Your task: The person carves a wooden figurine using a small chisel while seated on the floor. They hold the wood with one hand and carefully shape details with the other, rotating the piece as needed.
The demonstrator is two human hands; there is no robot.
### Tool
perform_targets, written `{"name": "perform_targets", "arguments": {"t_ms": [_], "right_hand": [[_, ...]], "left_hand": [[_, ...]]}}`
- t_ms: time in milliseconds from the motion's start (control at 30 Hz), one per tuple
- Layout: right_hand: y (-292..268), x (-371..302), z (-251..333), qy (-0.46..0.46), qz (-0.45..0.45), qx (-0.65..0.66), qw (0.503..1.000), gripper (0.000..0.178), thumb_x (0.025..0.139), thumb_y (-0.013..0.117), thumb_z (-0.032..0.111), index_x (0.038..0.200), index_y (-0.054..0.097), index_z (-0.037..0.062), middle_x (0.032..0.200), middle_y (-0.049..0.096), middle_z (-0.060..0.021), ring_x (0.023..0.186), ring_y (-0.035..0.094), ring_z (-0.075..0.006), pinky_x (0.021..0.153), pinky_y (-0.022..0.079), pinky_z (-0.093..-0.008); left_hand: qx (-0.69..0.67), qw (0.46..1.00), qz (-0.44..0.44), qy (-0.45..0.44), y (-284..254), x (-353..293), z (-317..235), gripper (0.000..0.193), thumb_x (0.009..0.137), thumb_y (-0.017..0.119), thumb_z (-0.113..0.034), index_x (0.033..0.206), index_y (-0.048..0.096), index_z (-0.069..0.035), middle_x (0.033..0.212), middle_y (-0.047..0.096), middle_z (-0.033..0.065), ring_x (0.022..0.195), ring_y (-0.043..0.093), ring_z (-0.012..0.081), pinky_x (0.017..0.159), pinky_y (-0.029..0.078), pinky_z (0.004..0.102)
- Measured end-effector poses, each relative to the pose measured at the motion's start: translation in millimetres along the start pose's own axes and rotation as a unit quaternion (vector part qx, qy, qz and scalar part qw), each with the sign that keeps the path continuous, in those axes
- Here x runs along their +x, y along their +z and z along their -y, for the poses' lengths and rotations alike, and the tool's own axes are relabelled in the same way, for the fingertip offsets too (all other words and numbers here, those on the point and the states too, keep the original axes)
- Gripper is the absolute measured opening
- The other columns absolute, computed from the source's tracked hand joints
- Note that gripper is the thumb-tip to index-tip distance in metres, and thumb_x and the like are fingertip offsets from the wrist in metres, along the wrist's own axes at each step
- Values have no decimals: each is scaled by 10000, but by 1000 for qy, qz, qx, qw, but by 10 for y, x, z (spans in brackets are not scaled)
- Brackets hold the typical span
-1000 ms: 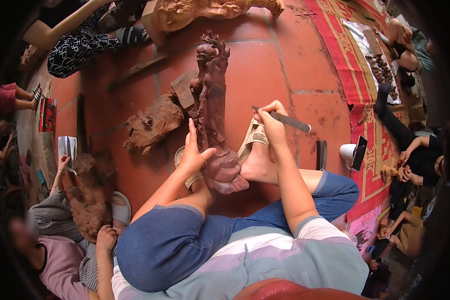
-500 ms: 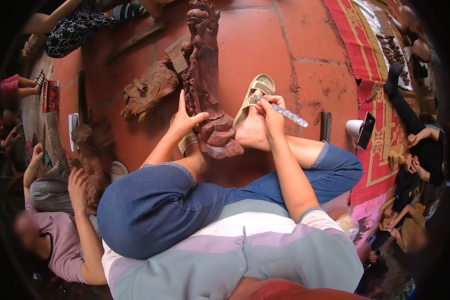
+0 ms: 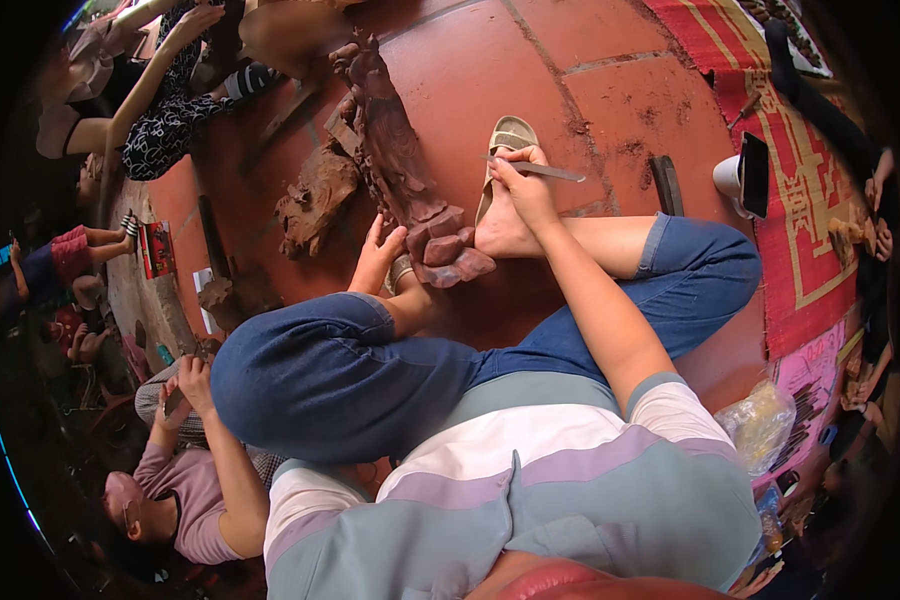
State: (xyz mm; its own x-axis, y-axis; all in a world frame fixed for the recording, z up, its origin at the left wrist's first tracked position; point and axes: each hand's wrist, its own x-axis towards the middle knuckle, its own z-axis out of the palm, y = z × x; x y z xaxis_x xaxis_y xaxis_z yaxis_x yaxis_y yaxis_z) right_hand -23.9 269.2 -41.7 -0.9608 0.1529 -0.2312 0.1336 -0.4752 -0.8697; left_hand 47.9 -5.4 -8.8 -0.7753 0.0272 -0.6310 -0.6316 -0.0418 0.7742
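Observation:
A tall, dark reddish-brown carved wooden statue with draped folds and a faceted, petal-like base lies on the floor between my feet. Beside the base, my left hand has its thumb and fingers apart; whether it touches the wood I cannot tell. My right hand is closed around a slim, flat grey tool that points to the right. It is above my sandalled right foot, apart from the statue. The tool's exact kind is unclear.
Rough wood chunks lie left of the statue. On the right are a dark wooden bar, a white cup-shaped object with a black phone-like slab, and a red-and-gold mat. A person in mauve sits close on my left.
The view has shifted, so the statue now appears tilted. My left hand sits lower beside the base, no longer reaching up its side. The tool in my right hand has turned edge-on.

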Motion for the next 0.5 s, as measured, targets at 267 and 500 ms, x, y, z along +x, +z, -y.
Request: {"name": "perform_targets", "arguments": {"t_ms": [267,500], "right_hand": [[-20,19,28,30,-16,67,997,143,856,701,64,861,569,7,843,667,-94,759,676,-138,656,571,-250],[-11,-2,-6,19,-11,50,999,127,865,684,64,867,567,15,870,652,-80,755,655,-128,665,556,-245]], "left_hand": [[27,998,-9,61,-291,29,400,567,920,636,-111,1415,387,7,1252,589,126,1122,568,184,973,441,288],[85,993,-15,77,-316,25,423,555,898,666,-121,1386,437,11,1231,612,123,1112,574,179,967,440,294]]}}
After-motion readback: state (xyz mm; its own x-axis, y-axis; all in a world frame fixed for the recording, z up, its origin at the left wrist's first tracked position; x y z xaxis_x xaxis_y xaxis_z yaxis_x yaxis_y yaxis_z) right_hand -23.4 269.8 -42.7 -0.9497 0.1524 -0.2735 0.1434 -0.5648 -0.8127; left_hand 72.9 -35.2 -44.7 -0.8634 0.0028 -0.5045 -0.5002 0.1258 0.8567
